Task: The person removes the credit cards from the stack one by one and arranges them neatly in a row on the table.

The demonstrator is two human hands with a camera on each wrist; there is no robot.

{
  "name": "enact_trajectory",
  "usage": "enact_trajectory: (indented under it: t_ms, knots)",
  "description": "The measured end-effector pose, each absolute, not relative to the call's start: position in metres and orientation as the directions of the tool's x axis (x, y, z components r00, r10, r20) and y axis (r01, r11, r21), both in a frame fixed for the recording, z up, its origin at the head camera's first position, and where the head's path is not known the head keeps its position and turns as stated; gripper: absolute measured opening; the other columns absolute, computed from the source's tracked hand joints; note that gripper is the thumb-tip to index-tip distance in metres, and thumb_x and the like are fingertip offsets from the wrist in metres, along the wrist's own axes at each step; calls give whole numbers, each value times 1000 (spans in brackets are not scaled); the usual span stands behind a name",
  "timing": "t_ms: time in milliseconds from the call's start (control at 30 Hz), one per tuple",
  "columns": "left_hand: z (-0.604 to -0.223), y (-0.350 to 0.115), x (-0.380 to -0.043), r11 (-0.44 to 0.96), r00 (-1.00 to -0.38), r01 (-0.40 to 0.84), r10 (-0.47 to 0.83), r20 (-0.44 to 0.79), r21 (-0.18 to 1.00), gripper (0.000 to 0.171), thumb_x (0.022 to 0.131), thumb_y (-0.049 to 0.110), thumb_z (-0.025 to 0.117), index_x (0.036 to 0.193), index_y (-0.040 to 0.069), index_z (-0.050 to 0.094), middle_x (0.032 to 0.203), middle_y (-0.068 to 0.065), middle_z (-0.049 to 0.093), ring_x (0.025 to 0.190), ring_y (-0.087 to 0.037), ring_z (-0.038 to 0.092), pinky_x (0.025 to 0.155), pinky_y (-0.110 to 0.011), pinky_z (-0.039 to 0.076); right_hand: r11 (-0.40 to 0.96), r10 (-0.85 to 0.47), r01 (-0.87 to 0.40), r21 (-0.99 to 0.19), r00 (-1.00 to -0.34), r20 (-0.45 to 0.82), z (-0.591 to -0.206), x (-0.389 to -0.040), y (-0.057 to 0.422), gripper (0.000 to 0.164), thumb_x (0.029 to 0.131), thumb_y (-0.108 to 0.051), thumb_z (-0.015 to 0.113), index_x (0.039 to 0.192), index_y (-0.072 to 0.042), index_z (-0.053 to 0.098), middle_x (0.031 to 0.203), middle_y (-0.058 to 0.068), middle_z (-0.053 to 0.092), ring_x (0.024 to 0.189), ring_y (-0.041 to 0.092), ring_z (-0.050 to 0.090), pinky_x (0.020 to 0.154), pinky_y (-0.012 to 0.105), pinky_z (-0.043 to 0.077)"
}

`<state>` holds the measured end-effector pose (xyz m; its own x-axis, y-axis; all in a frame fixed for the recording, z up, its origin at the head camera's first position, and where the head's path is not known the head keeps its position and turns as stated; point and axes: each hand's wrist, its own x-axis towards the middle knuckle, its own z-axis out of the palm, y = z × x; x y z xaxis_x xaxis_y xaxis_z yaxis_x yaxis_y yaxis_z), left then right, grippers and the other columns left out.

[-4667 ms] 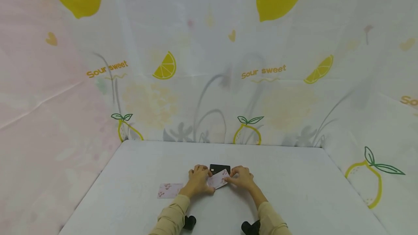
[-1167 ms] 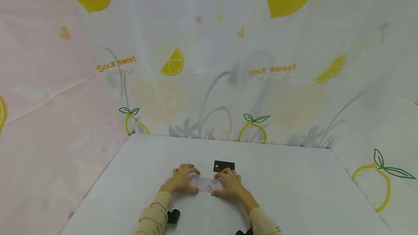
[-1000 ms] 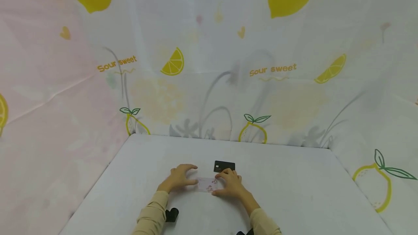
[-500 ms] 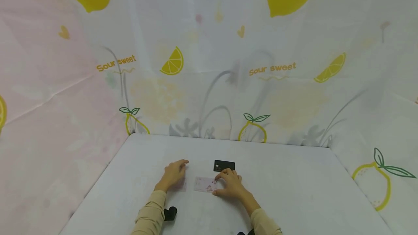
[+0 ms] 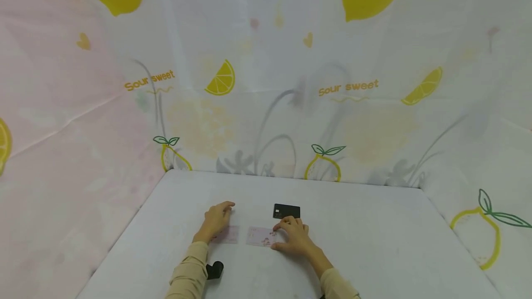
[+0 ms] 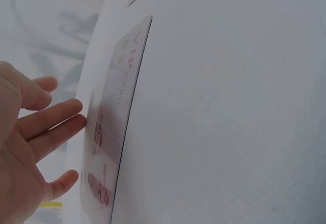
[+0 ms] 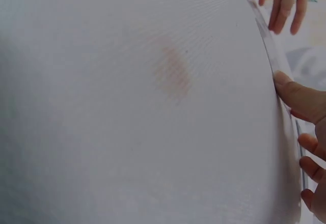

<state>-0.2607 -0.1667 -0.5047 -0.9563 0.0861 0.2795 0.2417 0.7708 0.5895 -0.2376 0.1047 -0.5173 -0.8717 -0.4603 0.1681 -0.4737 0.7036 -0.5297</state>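
Two pale pink VIP cards with flower prints lie flat, side by side, with a narrow gap between them. My left hand [image 5: 215,219], fingers loosely extended, hovers over the left pink card [image 5: 231,234] and hides part of it. In the left wrist view, that card [image 6: 114,112] shows "VIP CARD" lettering, and the fingers hold nothing. My right hand [image 5: 293,235] holds the right pink card [image 5: 258,236] by its right end, thumb at the near edge and index finger at the far edge. Just behind that hand lies a black card [image 5: 287,210] with a chip, its front edge partly covered.
The white table [image 5: 365,239] ends at a fabric backdrop [image 5: 266,128] printed with lemons. A black camera mount [image 5: 214,270] sits by my left sleeve.
The right pink card, earlier tilted in both hands before the black card, now lies flat beside the left one. My left hand has released it and moved left; my right hand stays there.
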Motion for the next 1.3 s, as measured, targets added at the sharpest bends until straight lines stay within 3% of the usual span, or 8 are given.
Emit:
enact_trajectory:
  t_ms: [133,233,333,567,700,1300]
  knots:
    - [-507,-171,-261,769,-963,210,55,264,604,24,90,2,51,108,1,66,102,-18,69,80,-28,64,75,-55,46,718,-447,-479,-505,-874,193,-520,-236,104,41,73,-38,79,104,-14,65,114,9,49,103,30,40,79,52,27]
    - [-508,-175,-260,760,-966,192,34,257,621,25,91,1,49,109,1,66,101,-17,69,70,-18,55,70,-46,47,725,-439,-479,-495,-875,204,-521,-236,102,42,73,-39,78,104,-15,65,114,9,49,102,28,40,79,53,28]
    - [-507,-178,-259,756,-966,195,36,258,625,26,91,0,48,110,-1,65,99,-16,70,68,-15,53,67,-42,47,720,-440,-483,-499,-873,209,-521,-238,101,41,73,-39,78,104,-15,65,114,9,49,101,28,40,80,55,28]
    - [-505,-183,-257,748,-973,167,21,229,643,26,90,-1,47,110,-1,65,93,-12,71,81,-26,64,72,-45,49,699,-455,-463,-546,-876,159,-517,-242,110,49,70,-33,82,109,-9,65,118,13,51,109,35,41,82,57,27]
    - [-507,-186,-256,747,-975,169,30,221,643,26,90,-2,47,110,-3,64,92,-12,71,90,-32,66,76,-48,49,678,-458,-457,-575,-875,155,-516,-241,115,46,69,-27,83,107,-6,67,116,13,53,108,36,43,81,55,27]
    - [-507,-184,-252,736,-982,144,22,189,661,26,89,0,49,110,-5,63,92,-14,71,84,-29,66,73,-45,50,692,-447,-483,-536,-870,206,-517,-237,108,33,77,-24,77,105,-8,70,112,11,53,103,33,43,80,59,27]
